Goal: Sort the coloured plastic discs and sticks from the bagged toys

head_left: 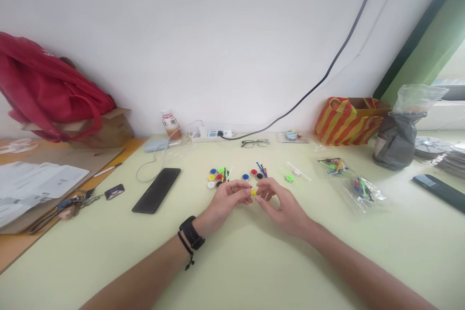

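A small yellow round plastic piece (253,193) is held above the table between my two hands. My left hand (232,198) pinches it from the left with thumb and fingers closed. From the other side, the thumb and fingertips of my right hand (278,203) close on its right edge. Just beyond my fingers lie red (253,172) and blue (245,177) round plastic pieces beside several thin red and blue sticks (262,169). A second group, with a yellow piece (211,178) and a white piece (211,185), is partly hidden behind my left hand.
A black phone (157,191) lies to the left, keys (69,206) beyond it. Glasses (255,143), a power strip (212,135) and a bottle (171,125) stand along the wall. Rightward are a green piece (289,178), bagged parts (365,191), a striped bag (348,121) and another phone (441,191).
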A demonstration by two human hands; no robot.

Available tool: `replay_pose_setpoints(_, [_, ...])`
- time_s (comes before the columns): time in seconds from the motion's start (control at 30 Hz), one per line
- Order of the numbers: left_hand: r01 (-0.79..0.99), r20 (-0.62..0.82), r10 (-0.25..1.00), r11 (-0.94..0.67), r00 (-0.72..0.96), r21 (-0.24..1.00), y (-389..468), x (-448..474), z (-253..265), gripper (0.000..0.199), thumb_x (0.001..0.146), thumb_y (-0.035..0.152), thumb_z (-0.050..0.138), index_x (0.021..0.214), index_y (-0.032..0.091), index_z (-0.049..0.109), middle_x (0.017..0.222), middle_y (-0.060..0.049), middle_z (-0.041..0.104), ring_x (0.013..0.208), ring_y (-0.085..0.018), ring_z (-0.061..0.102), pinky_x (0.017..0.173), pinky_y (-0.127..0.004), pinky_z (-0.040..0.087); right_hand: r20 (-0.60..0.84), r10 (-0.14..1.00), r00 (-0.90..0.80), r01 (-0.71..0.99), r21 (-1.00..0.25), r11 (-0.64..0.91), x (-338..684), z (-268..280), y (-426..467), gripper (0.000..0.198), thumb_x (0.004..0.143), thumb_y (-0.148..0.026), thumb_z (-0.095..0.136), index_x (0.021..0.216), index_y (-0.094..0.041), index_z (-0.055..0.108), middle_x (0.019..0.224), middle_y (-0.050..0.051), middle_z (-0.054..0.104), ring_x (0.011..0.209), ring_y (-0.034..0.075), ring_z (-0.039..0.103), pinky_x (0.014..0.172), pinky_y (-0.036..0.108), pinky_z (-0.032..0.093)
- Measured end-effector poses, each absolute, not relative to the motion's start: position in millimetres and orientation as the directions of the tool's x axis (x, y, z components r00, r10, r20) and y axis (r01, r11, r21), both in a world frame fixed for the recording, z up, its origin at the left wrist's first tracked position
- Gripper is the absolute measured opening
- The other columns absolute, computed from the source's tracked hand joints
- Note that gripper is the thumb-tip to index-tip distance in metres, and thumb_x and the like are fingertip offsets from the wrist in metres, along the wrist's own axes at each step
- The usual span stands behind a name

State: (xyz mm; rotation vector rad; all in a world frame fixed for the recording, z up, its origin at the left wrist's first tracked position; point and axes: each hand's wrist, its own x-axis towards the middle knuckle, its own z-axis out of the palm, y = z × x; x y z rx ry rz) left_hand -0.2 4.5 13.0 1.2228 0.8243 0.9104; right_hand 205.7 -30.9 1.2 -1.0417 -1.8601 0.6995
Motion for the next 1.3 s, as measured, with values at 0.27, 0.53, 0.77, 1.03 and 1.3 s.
replay_pose_setpoints(0.27, [-0.145, -0.061, 0.91, 0.131, 0.411, 0.981, 4.3, -0.2, 14.0, 0.025, 0.08, 0.034, 0.084, 0.095, 0.016, 0.077, 0.083, -0.005, 0.071, 0.077, -0.016, 0.068, 0.079, -0.03, 0.055, 0.466, 0.829, -0.308, 0.464, -0.688, 0.559, 209.6, -2.4, -29.6, 0.048, 0.102, -0.031, 0.052, 0.149, -0.028, 0.043, 0.099, 0.005, 0.067, 0.083, 0.019, 0.063, 0.079, 0.035, 0.057])
replay_pose_setpoints(0.53, [-0.145, -0.074, 0.914, 0.142, 0.398, 0.979, 3.3, 0.8, 15.2, 0.026, 0.077, 0.035, 0.086, 0.093, 0.015, 0.078, 0.077, -0.005, 0.073, 0.073, -0.016, 0.068, 0.078, -0.03, 0.055, 0.465, 0.826, -0.319, 0.523, -0.64, 0.563, 217.9, 2.3, -26.6, 0.035, 0.107, -0.04, 0.041, 0.091, -0.022, 0.067, 0.086, 0.006, 0.065, 0.072, 0.019, 0.059, 0.074, 0.036, 0.051])
replay_pose_setpoints(0.77, [-0.145, -0.067, 0.916, 0.134, 0.395, 0.98, 3.8, 1.2, 15.1, 0.025, 0.079, 0.033, 0.086, 0.093, 0.015, 0.077, 0.078, -0.004, 0.072, 0.074, -0.015, 0.068, 0.078, -0.029, 0.054, 0.309, 0.906, -0.289, 0.348, -0.848, 0.4, 215.1, 9.0, -20.3, 0.036, 0.102, -0.045, 0.055, 0.074, -0.021, 0.052, 0.07, -0.001, 0.056, 0.066, 0.015, 0.053, 0.062, 0.028, 0.044])
replay_pose_setpoints(1.03, [-0.143, -0.064, 0.902, 0.137, 0.427, 0.98, 2.4, 0.7, 13.8, 0.027, 0.08, 0.034, 0.087, 0.097, 0.015, 0.077, 0.085, -0.005, 0.074, 0.078, -0.015, 0.069, 0.078, -0.028, 0.056, 0.318, 0.873, -0.369, 0.303, -0.847, 0.436, 208.9, 7.7, -27.1, 0.02, 0.104, -0.038, 0.054, 0.095, -0.022, 0.063, 0.084, 0.002, 0.067, 0.074, 0.016, 0.058, 0.067, 0.028, 0.046])
replay_pose_setpoints(1.3, [-0.137, 0.007, 0.907, 0.055, 0.421, 0.989, 1.2, 0.1, 11.7, 0.03, 0.078, 0.033, 0.089, 0.096, 0.015, 0.074, 0.094, -0.005, 0.073, 0.082, -0.016, 0.071, 0.08, -0.029, 0.058, 0.196, 0.923, -0.33, 0.288, -0.911, 0.297, 209.9, 10.2, -22.9, 0.04, 0.103, -0.053, 0.051, 0.083, -0.02, 0.06, 0.076, 0.001, 0.061, 0.069, 0.015, 0.052, 0.062, 0.027, 0.041])
